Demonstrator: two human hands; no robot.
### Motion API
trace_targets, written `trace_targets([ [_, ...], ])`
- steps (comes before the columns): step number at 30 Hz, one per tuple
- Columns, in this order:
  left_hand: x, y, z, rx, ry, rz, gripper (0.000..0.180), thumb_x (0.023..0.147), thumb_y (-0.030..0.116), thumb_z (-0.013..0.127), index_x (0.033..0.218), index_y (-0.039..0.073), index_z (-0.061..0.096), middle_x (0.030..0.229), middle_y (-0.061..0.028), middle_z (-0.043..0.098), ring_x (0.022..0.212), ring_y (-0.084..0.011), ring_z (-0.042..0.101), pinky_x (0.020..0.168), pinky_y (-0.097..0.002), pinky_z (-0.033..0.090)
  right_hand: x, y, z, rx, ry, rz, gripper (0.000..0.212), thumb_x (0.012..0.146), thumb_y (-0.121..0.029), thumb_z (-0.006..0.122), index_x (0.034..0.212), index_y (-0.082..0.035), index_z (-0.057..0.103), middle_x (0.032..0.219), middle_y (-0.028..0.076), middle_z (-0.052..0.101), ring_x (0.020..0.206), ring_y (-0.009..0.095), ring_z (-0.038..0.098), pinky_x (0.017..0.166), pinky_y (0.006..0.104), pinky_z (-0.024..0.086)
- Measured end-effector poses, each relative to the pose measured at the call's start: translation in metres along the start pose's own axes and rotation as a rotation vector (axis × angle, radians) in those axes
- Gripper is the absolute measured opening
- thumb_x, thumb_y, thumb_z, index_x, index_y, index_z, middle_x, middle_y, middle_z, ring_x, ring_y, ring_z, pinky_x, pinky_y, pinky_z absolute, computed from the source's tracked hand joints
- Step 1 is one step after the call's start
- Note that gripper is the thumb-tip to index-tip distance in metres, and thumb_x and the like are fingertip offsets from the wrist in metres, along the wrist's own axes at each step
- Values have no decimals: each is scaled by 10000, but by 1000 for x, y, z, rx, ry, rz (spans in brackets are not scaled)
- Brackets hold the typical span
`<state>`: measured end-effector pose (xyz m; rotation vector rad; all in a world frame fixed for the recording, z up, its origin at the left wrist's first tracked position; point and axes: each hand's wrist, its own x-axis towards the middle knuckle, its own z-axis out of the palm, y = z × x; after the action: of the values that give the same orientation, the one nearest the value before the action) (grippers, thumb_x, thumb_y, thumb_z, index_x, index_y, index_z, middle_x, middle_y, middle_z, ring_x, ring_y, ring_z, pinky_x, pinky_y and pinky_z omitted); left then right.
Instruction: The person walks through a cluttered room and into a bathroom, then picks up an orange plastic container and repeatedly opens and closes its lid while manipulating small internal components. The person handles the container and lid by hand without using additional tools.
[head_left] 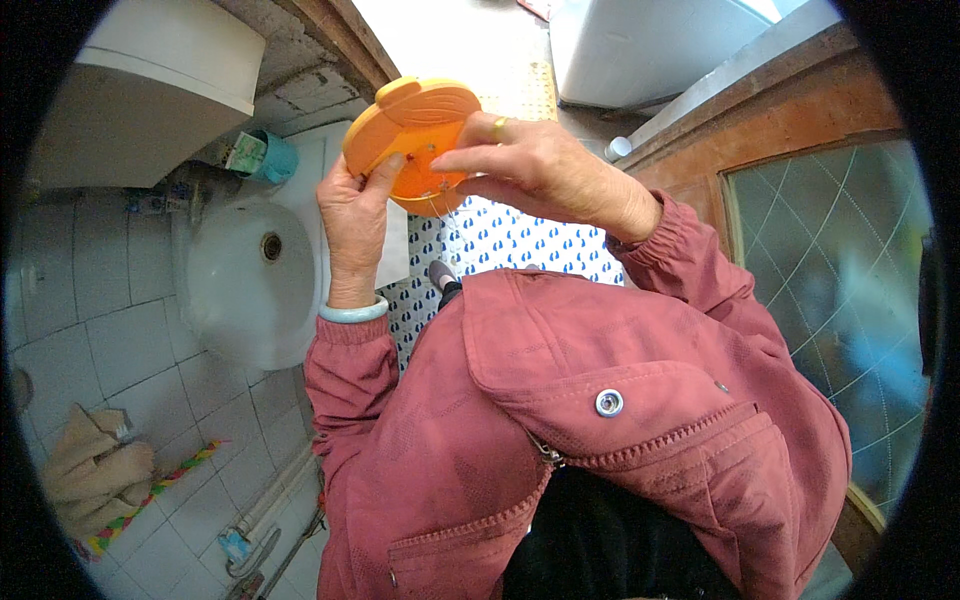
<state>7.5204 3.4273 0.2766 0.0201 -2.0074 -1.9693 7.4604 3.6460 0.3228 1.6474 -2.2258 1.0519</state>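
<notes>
A round orange plastic box (432, 140) with a tab on its rim is held up ahead of me, tilted towards me. My left hand (355, 215) grips its left side, the thumb pressed over the front edge. Small bits lie on the deeper orange part inside, too small to name. My right hand (535, 165), a ring on one finger, reaches over the right side with its fingertips at the box and a gap between them. Thin pale threads (449, 212) hang below the box near these fingers. Whether the right fingertips hold anything is hard to see.
A white washbasin (255, 290) stands to my left, with a teal cup (270, 158) on its ledge. A wooden door with patterned glass (840, 270) is at my right. Ahead lies a white mat with blue footprints (530, 240). A beige cloth (95, 465) hangs at lower left.
</notes>
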Motion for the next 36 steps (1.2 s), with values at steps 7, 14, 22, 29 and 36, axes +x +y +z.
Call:
trace_targets([
  [7,-4,9,6,-69,-88,-29,268,922,75,656,1170,-18,620,1077,-73,681,962,-125,640,845,-272,523,9,2,-10,42,-248,-55,143,835,-156,708,963,-95,687,841,71,607,735,253,641,635,351,524],
  [14,-10,13,3,-73,-125,-102,324,910,37,654,1224,-21,597,1153,-85,664,1024,-141,627,913,-287,494,6,6,-2,343,-81,130,112,879,-124,693,938,-30,674,728,79,615,674,230,632,605,330,508],
  [22,-11,9,4,-91,-146,-101,320,904,32,657,1215,-18,605,1157,-87,664,1024,-142,629,915,-288,494,-2,-2,0,318,-81,189,170,863,-184,722,877,-23,668,729,88,622,658,199,627,582,308,487],
  [29,-9,3,4,-184,-186,-127,329,902,45,660,1222,-9,604,1160,-91,666,1029,-153,635,923,-290,492,-8,-4,13,242,175,145,150,847,-160,741,864,-28,671,703,64,635,591,161,617,527,278,469],
  [36,-9,0,1,-242,-194,-166,328,897,45,661,1217,-1,601,1164,-95,664,1043,-161,637,936,-309,495,-10,-18,16,216,245,182,133,847,-141,741,862,-28,671,716,60,642,585,163,609,528,273,465],
])
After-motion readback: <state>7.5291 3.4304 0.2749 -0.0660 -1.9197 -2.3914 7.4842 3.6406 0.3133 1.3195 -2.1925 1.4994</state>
